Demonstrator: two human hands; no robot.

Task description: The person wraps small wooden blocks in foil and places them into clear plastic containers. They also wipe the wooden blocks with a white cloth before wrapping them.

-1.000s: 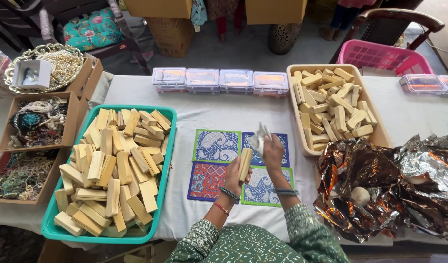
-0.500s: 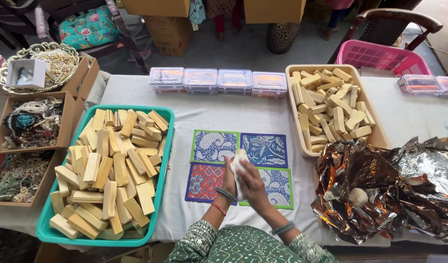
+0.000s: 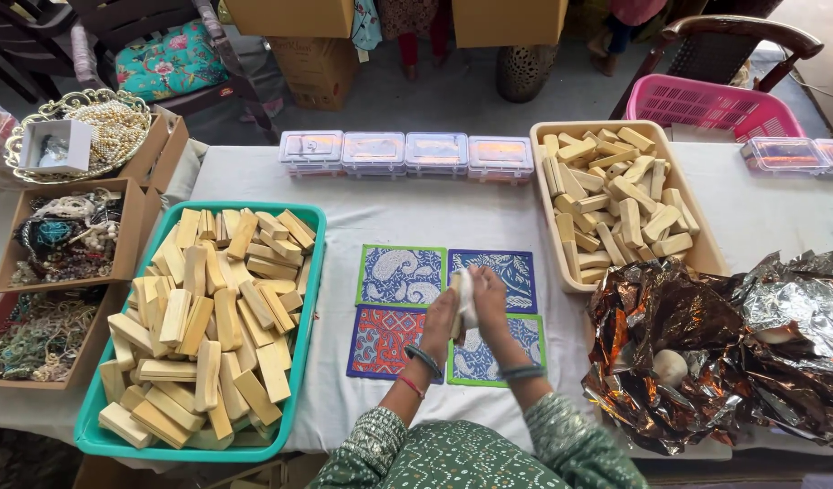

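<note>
My left hand (image 3: 442, 319) and my right hand (image 3: 491, 303) are pressed together over four patterned cloth mats (image 3: 400, 276) in the middle of the table. Between the palms sits a small pale wooden stick with a white cloth (image 3: 464, 294) around it; both hands grip it. A green tray (image 3: 309, 299) of pale wooden sticks lies to my left. A beige tray (image 3: 546, 213) of similar sticks stands to my right, further back.
Crumpled metallic foil (image 3: 733, 349) with a pale round lump lies at right. Several clear plastic boxes (image 3: 407, 154) line the far edge. Cardboard boxes of beads (image 3: 67, 235) stand at left. A pink basket (image 3: 715, 104) and chairs are behind the table.
My hands came down and closer together over the mats. The stick held upright a second ago is now enclosed between both palms with the white cloth.
</note>
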